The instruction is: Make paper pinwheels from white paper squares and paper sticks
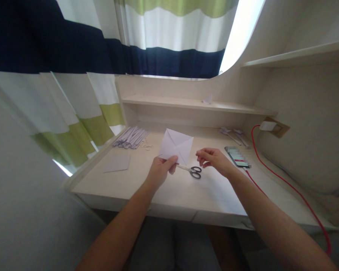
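A square sheet of white paper [177, 146] with diagonal creases and folded-in flaps is in my left hand [164, 168], held by its lower edge between thumb and fingers, above the desk. My right hand [213, 160] hovers just right of the paper, apart from it. Its fingers are loosely bent with small gaps between them, and nothing shows in them. Below and between the hands lie scissors [192, 171] with black handles, their blade tips near my left fingers. On the desk to the left is a flat stack of white paper [117, 162].
A pile of rolled paper sticks [132, 137] lies at the back left, beside small pale bits [146, 145]. Toward the right are a phone [237, 157] with a red cable [282, 177] and paper flowers on sticks [233, 134]. A folded paper piece [207, 99] stands on the shelf [169, 101].
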Action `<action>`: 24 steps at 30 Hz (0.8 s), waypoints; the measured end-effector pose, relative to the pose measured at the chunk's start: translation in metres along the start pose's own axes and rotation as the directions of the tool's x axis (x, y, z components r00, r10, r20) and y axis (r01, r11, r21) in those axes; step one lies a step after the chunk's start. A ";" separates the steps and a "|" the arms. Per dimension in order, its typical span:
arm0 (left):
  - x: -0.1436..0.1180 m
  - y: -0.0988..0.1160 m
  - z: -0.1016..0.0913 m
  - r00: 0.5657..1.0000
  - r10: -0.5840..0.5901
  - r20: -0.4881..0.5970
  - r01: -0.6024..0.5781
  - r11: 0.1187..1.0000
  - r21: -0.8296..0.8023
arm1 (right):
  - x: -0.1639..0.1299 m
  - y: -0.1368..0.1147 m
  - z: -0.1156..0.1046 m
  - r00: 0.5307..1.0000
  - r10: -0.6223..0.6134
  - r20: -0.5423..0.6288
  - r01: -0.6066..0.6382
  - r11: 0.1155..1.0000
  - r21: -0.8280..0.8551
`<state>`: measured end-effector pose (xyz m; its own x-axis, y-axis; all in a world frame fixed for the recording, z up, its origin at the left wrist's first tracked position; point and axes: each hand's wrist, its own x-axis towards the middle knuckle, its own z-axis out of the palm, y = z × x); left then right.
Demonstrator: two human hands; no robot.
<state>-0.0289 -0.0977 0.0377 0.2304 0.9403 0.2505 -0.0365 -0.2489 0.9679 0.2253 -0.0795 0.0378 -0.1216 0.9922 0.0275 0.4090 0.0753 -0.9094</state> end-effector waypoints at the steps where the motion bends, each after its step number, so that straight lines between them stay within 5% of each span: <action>1: 0.001 0.000 0.004 1.000 0.004 0.005 -0.004 1.000 0.007 | -0.005 -0.008 0.006 0.999 -0.039 -0.014 0.040 0.995 0.096; 8: 0.022 -0.028 0.032 0.995 -0.040 0.093 0.032 0.996 0.078 | 0.012 -0.019 0.038 0.984 -0.119 -0.130 0.161 0.904 0.396; 13: 0.052 -0.041 -0.017 0.947 -0.117 0.298 0.033 0.961 0.274 | 0.038 -0.005 0.016 0.989 -0.025 -0.143 0.076 0.928 0.364; 17: 0.091 -0.041 -0.043 0.910 -0.127 0.394 0.054 0.980 0.192 | 0.049 0.002 0.012 0.996 0.039 -0.083 -0.018 0.971 0.239; 20: 0.109 -0.050 -0.030 0.895 -0.171 0.411 0.098 0.976 0.193 | 0.053 0.006 0.019 0.998 0.048 -0.033 -0.042 0.985 0.165; 24: 0.106 -0.068 -0.011 0.941 -0.178 0.288 0.143 0.980 0.139 | 0.054 0.015 0.026 0.999 0.045 -0.008 -0.044 0.989 0.138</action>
<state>-0.0126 0.0218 -0.0011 0.5031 0.8624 0.0566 0.1325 -0.1417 0.9810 0.2013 -0.0273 0.0147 -0.0962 0.9953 -0.0104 0.2852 0.0175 -0.9583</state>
